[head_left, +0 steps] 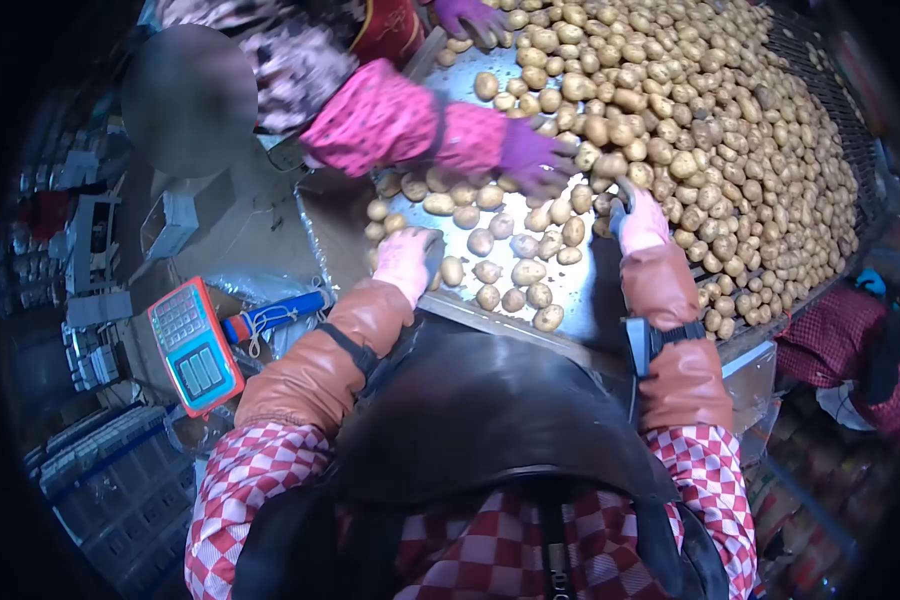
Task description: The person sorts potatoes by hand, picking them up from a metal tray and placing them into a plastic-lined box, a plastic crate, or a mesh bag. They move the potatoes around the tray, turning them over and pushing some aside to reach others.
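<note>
Left hand (pixel 406 260) half-curled at 11 o'clock, right hand (pixel 642 218) half-curled at 1, both by potatoes (pixel 528 272) on the table (pixel 582 290), can't tell if either's gripping. Looks like reaching-in; any grab needs clearance from the co-worker's purple glove (pixel 536 155) at 12

The tray (pixel 582 320) in the middle of the frame looks like smooth metal, glossy with bright glare. Potatoes (pixel 760 160) at upper right have mostly smooth skins with a soft sheen. Both sleeve covers (pixel 305 375) at lower centre look like glossy, creased leather or plastic; the shirt (pixel 470 540) is matt cloth. The apron (pixel 460 410) looks smooth and glossy. At left, the scale (pixel 196 345) appears hard plastic, smooth, near crinkled, shiny clear film (pixel 240 287). The sleeve (pixel 375 120) at upper centre looks like soft, matt cloth.
</note>
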A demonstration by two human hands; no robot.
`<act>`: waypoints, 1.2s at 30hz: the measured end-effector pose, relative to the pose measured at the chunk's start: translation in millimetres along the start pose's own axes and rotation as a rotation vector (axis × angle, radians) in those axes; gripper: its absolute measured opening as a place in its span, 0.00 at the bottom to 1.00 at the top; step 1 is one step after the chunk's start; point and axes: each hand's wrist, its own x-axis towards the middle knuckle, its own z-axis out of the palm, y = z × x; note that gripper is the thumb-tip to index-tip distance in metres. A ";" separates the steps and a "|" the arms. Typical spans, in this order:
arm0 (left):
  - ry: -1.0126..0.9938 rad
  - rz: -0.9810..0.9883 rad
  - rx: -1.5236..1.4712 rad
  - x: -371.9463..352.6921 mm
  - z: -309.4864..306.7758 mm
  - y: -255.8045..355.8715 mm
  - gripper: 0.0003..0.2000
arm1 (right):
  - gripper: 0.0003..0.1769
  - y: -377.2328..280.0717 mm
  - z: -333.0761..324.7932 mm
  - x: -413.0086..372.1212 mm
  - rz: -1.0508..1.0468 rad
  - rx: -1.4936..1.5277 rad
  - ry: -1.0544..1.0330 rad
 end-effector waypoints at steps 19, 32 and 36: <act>0.021 0.353 -0.149 -10.3 10.3 32.7 0.23 | 0.37 -78.0 26.6 56.0 -0.175 -0.291 -0.407; -0.096 0.486 -0.090 -15.8 7.8 20.3 0.18 | 0.25 -81.3 -4.6 11.3 -0.228 -0.492 -0.541; -0.085 0.463 -0.212 -18.3 -4.6 16.2 0.16 | 0.22 -24.7 29.8 -38.4 -0.235 -0.430 -0.368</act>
